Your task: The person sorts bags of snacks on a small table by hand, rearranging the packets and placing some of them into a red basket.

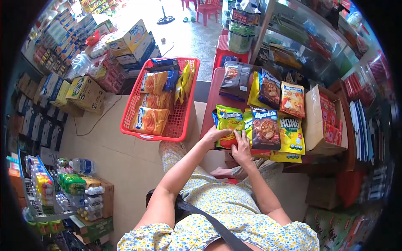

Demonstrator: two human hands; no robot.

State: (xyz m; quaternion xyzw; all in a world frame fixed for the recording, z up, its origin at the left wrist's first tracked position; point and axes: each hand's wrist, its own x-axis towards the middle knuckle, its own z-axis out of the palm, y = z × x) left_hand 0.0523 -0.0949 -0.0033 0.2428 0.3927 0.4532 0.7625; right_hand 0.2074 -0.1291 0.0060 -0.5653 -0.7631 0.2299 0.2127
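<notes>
A green bag (230, 116) marked Alpenliebe is at the near left corner of the red table (215, 91), between the person's two hands. The left hand (215, 135) appears to grasp its left side, thumb across the front and the other fingers mostly hidden. The right hand (241, 149) has its fingers against the front, lower right; whether it grips or only presses, I cannot tell.

Just right of the green bag lies a brown bag (266, 133), and beside that a yellow bag (291, 133) with HONG on it. Farther back on the table are a second brown bag (270, 88), a cream-and-orange bag (292, 100) and a dark bag (235, 77). An open cardboard box (315, 119) with red packets (328, 119) in it stands at the right.

To the left, apart from the table, the red basket (179, 122) holds orange bags (147, 120) in a row down one side, and yellow bags (186, 85) at its far right.

I judge the work partway along: the bags in the basket look sorted by kind, while the green bag is in hand and the mixed bags on the table appear to be left
</notes>
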